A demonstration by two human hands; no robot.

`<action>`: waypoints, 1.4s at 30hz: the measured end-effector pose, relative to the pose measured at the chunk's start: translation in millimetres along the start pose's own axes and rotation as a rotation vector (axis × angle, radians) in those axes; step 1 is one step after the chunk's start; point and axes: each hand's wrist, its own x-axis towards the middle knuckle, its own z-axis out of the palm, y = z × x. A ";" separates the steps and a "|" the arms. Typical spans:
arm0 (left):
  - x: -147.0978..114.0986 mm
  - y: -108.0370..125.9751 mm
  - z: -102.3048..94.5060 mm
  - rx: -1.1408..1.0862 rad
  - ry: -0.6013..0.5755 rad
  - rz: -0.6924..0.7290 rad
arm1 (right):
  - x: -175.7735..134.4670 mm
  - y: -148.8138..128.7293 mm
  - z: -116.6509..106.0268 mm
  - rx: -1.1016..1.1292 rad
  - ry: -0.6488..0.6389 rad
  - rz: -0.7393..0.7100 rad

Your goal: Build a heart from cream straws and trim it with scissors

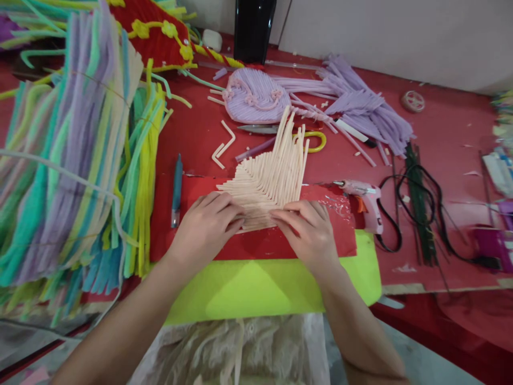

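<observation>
A panel of cream pipe cleaners (266,184), laid side by side in bent V-shaped rows, lies on a red sheet (240,248). Its long loose ends fan out toward the back. My left hand (210,222) is closed on the panel's lower left edge, fingers curled over it. On the lower right, my right hand (306,230) pinches the same panel between thumb and fingers. Exactly which strands each hand grips is partly hidden under the fingers. Two short bent cream pieces (224,144) rest behind the panel.
Bundles of coloured pipe cleaners (76,149) fill the left side. Behind lie a lilac oval piece (256,96), scissors with yellow handles (316,141) and lilac pipe cleaners (360,101). A pink glue gun (364,200) with a black cord sits right; a teal pen (177,190) left.
</observation>
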 end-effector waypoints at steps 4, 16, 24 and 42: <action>0.8 -0.4 0.0 -0.026 0.009 -0.005 | -9.1 -8.5 4.6 -0.045 -0.024 -0.051; 0.8 -0.2 0.4 -0.020 0.008 -0.001 | -14.5 -5.0 9.2 -0.034 0.050 0.049; 1.1 -0.2 -0.5 -0.016 0.003 0.001 | -0.9 -3.6 8.3 -0.052 0.026 0.035; 1.5 0.5 -1.1 -0.021 0.006 -0.005 | 10.2 -2.4 -0.5 -0.076 -0.135 -0.062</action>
